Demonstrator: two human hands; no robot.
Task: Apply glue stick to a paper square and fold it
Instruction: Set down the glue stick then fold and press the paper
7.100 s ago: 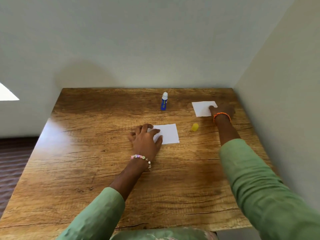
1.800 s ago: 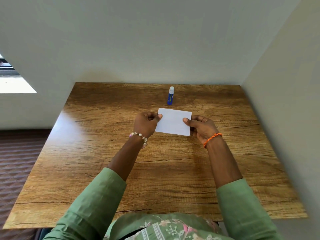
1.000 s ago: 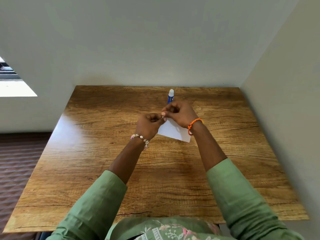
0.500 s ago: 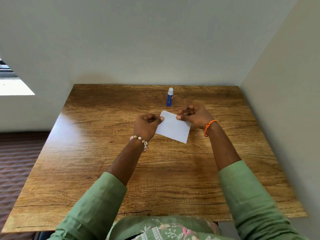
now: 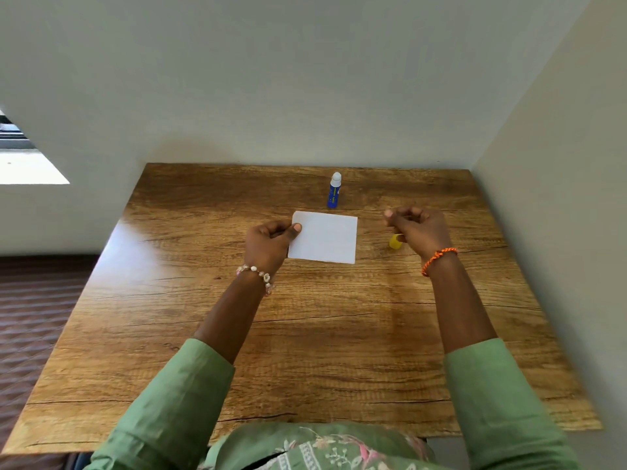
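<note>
Head view, and the white paper square [image 5: 324,240] sits just past the middle of the brown wood-grain table [image 5: 305,351], flat-looking, clean, with no crease or glue mark that shows. Left hand [image 5: 271,245] has it pinched at the nine o'clock edge, thumb on top and fingers curled; whether the sheet rests on the wood or floats just above it, hard to call. At twelve o'clock from the paper, near its far edge, the blue glue stick with a white top [image 5: 334,191] stands upright and uncapped. Over at three o'clock, well apart from the sheet, the right hand [image 5: 419,228] hangs with fingers loosely curled, gripping nothing. Tucked just beside it on the near side, partly hidden, is the small yellow cap [image 5: 394,241], down on the table.
</note>
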